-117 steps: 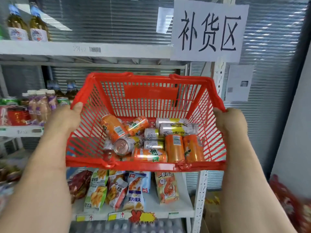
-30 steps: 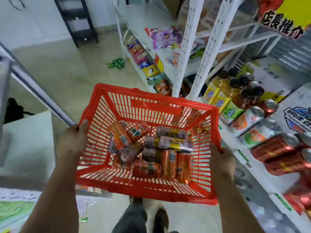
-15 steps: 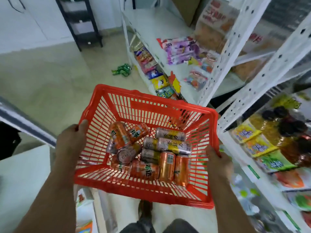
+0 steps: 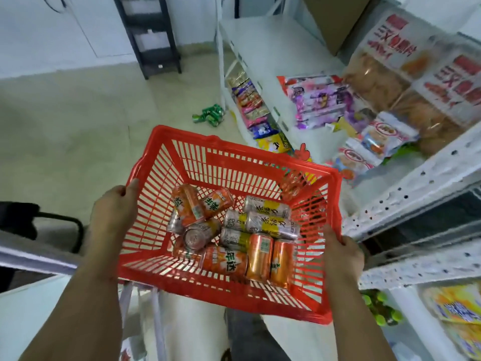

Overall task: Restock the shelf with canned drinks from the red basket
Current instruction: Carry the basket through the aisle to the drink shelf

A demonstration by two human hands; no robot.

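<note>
I carry the red basket (image 4: 234, 162) in front of me above the floor. My left hand (image 4: 112, 212) grips its left rim and my right hand (image 4: 341, 256) grips its right rim. Inside lie several canned drinks: orange cans (image 4: 260, 256) along the near side and at the left, and silver-and-yellow cans (image 4: 268, 208) toward the right. The white shelf (image 4: 406, 201) runs along my right side, its post close to the basket's right edge.
Snack bags (image 4: 320, 100) lie on the shelf boards at the right. A low rack of packets (image 4: 250, 105) stands ahead. Green cans (image 4: 210, 115) lie on the floor beyond the basket. A black rack (image 4: 151, 35) stands by the far wall. A white surface (image 4: 31, 308) is at my left.
Between the earliest frame and now I turned away from the restock shelf and look down at the floor. In the last second the shelf with drinks slid out of view at the right; both hands keep the basket.
</note>
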